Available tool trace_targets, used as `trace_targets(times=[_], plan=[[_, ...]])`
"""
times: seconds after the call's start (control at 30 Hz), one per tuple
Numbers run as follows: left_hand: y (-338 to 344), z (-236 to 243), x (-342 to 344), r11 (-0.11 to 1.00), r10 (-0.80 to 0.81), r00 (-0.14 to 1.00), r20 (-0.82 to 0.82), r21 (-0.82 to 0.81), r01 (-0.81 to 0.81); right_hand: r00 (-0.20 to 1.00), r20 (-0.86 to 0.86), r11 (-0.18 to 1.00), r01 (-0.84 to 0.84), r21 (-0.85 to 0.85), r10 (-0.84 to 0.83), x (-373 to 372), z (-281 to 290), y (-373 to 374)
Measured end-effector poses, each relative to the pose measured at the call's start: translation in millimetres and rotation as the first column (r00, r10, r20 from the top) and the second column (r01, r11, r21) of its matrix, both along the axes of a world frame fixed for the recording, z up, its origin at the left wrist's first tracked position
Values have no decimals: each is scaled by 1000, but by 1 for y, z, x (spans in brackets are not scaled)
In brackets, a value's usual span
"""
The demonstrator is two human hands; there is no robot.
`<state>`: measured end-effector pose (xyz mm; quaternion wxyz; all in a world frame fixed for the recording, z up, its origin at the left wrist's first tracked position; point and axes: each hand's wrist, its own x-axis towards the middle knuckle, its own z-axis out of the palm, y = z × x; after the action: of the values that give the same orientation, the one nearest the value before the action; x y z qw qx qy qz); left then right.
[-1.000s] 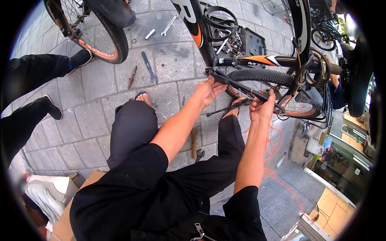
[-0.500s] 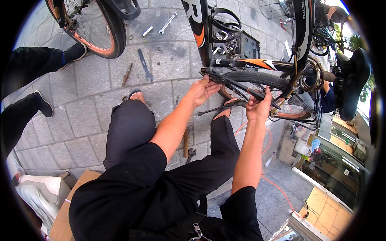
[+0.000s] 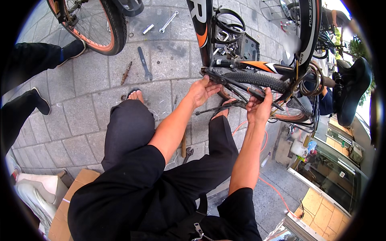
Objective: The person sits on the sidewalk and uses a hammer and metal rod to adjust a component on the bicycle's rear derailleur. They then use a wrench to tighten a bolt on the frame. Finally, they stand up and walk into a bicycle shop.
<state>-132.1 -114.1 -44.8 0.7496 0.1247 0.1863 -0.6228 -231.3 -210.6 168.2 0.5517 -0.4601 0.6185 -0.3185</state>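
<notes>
A black bicycle frame point(image 3: 257, 65) with orange and white marks stands in front of me, its rear wheel point(image 3: 257, 80) behind my hands. Along the wheel's near side slants a long narrow black strip point(image 3: 237, 85), probably a chain guard. My left hand point(image 3: 203, 91) pinches its front end near the crank area, the other fingers stretched out beneath. Farther back, my right hand point(image 3: 259, 107) is closed around the strip from below, thumb up. Just under it, a black kickstand point(image 3: 217, 109) sticks out to the left. The exact contact of the left fingertips is partly hidden.
On the paving lie a flat wrench point(image 3: 144, 66), a combination wrench point(image 3: 169, 22), a rusty rod point(image 3: 126, 73) and an adjustable wrench point(image 3: 188, 154). Behind the frame sits an open toolbox point(image 3: 250, 48). Another bicycle's wheel point(image 3: 114, 28) and a person's shoe point(image 3: 72, 51) are at left.
My view has shifted slightly, so the frame and saddle appear a little to the right. Both hands keep their grip in almost the same place.
</notes>
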Motion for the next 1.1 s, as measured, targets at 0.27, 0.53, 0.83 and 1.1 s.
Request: trace_targets(times=[0.27,0.53,0.83,1.1], plan=[[8,17,12,998,50,989,-141,-17,-53,947,-275,955,-225,-193,167,79,45,46],[30,-24,2,878,169,984,-63,464,-121,574,-796,609,-706,-362,192,136,46,94],[104,116,105,773,164,524,836,221,-595,635,-725,558,-715,-422,265,167,20,118],[135,148,175,861,16,164,986,70,-504,568,-791,408,-793,-453,225,210,-27,156]])
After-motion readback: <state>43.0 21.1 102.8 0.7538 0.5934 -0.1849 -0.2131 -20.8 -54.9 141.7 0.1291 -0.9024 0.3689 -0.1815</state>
